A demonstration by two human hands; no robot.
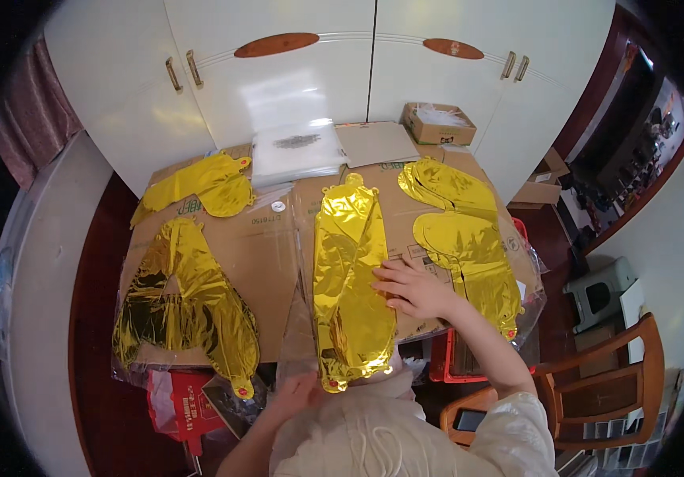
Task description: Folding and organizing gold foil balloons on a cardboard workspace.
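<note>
A long gold foil balloon (350, 270), flat and uninflated, lies lengthwise in the middle of the cardboard-covered table (274, 270). On its right edge rest the spread fingertips of my right hand (417, 288), lying flat and holding nothing. My left hand (298, 395) is low at the table's near edge, left of that balloon's bottom end; it is blurred and its fingers are unclear. To the left lies a triangular gold foil balloon (187, 294) with a small hole in its middle. Behind it is a folded-looking gold foil balloon (207, 184). A rounded, two-lobed gold foil balloon (469, 238) lies at the right.
Clear plastic bags (294, 157) are stacked at the back, beside a flat cardboard piece (378, 143) and a small open box (440, 123). White cabinets (278, 71) stand behind. A wooden chair (604, 389) holding a phone (469, 420) is at right; a red bag (191, 413) hangs below left.
</note>
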